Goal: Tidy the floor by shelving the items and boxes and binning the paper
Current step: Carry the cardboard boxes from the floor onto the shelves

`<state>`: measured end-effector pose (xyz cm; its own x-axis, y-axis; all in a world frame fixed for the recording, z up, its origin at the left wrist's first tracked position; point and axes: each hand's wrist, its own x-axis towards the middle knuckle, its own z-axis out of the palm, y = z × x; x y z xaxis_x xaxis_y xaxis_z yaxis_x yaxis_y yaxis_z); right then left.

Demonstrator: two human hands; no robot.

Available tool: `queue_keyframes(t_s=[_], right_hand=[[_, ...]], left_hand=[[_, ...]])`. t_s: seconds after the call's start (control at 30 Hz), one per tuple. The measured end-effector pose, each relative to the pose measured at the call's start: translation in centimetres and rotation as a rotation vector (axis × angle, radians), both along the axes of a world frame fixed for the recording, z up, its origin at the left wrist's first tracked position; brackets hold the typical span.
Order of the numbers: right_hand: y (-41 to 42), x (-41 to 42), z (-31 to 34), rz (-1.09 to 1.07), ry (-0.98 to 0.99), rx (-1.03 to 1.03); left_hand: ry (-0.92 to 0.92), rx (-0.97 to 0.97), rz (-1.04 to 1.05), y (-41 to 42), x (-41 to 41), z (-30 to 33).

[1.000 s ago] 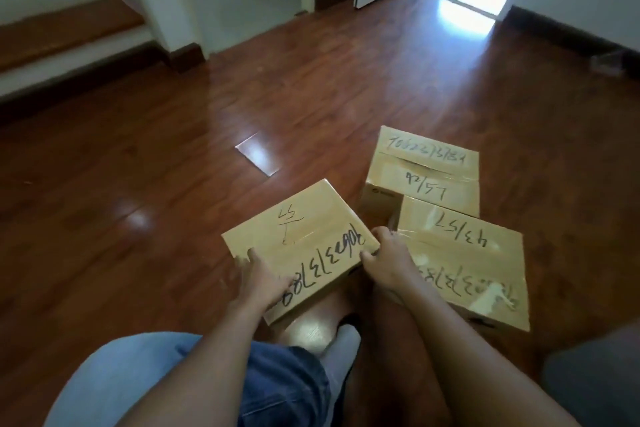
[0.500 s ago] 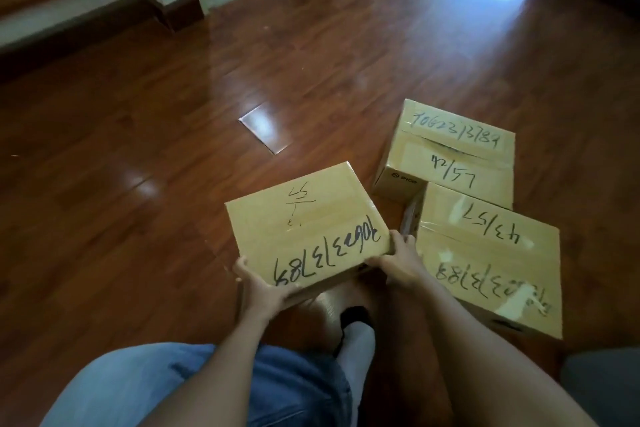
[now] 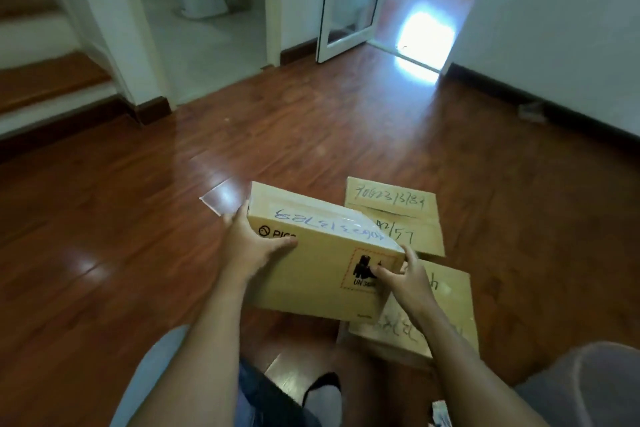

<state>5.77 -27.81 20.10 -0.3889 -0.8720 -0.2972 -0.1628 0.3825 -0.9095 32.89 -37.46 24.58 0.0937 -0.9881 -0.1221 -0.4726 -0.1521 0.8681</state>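
Tan cardboard box (image 3: 325, 263) gripped at both ends, lifted and tilted above the glossy reddish-brown wooden floor (image 3: 104, 253).

Left hand (image 3: 251, 246) clasped on the left end, thumb laid across the printed front face, other fingers (image 3: 231, 217) wrapped round the side. Right hand (image 3: 410, 279) curled on the lower right corner, thumb pressed on the red-bordered hazard label (image 3: 367, 270), fingertips hooked round the edge. Handwritten numbers upside down on the taped top. Behind and right, a second tan cardboard box with handwritten digits (image 3: 394, 215) on the floor; just nearer, a third tan cardboard box (image 3: 446, 308) partly hidden under the right forearm. Small shiny flat sheet (image 3: 221, 196) on the floor just left of the held box.
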Motion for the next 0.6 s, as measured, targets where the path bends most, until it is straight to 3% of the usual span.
queue_keyframes(t_s=[0.13,0.23,0.43,0.6], right_hand=[[1.9,-4.5,5.8,-0.097,0.020,-0.178],[3.9,-8.3,10.7,-0.196,0.044,-0.266],[12.0,-16.3,20.7,-0.468,0.343,-0.376],[21.1,-20.7,29.0,-0.662,0.443,-0.496]], left_hand=[[0.009,-0.090,-0.130,-0.6,-4.5,5.9],[0.124,-0.166,-0.248,-0.3,-9.0,10.2],[0.246,-0.331,-0.543,1.3,-21.0,18.9],[0.337,-0.395,-0.790,4.3,-31.1,24.3]])
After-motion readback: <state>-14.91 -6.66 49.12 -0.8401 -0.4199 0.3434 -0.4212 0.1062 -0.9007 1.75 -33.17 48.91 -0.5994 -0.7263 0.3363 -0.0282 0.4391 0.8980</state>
